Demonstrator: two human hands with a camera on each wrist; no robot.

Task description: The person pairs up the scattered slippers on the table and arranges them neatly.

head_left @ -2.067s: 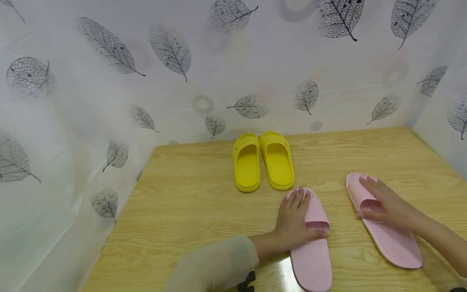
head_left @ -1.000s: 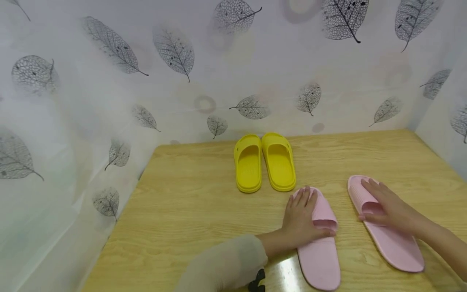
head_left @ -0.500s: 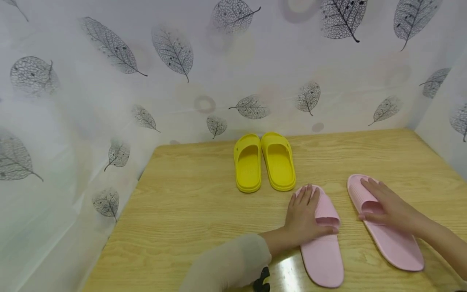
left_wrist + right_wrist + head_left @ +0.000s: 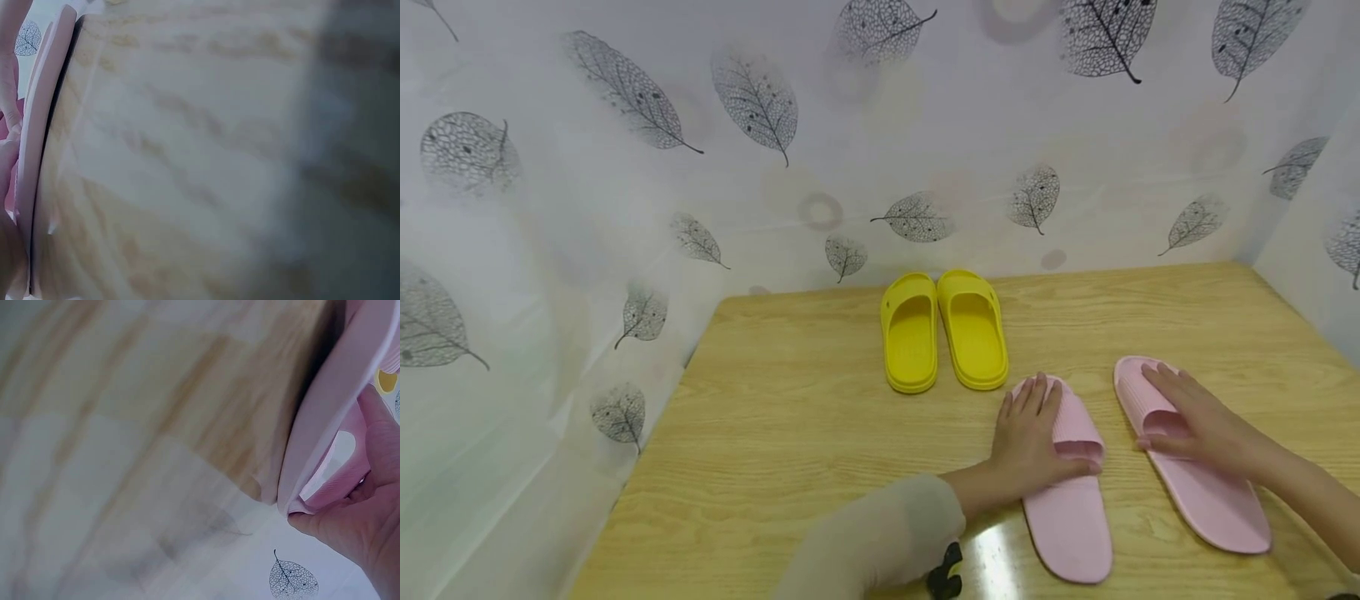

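Two pink slippers lie on the wooden table in the head view, toes away from me. My left hand [image 4: 1028,448] rests on the ribbed strap of the left slipper [image 4: 1070,533], its fingers extended and its thumb across the foot opening. On the right slipper [image 4: 1217,510] lies my right hand [image 4: 1213,433], fingers along the strap and thumb near the inner edge. In the right wrist view, that slipper's sole edge [image 4: 325,400] shows beside the hand [image 4: 369,512]. The left wrist view catches only the left slipper's side [image 4: 40,119] and part of the hand.
A pair of yellow slippers, one on the left [image 4: 910,342] and one on the right [image 4: 976,342], stands side by side near the back of the wooden table [image 4: 775,433]. A white leaf-printed sheet [image 4: 760,225] hangs behind and to both sides.
My left hand has slid the left pink slipper to the right and slightly away from me, nearer its mate. The right hand and slipper stay nearly still; the view shifted a little.
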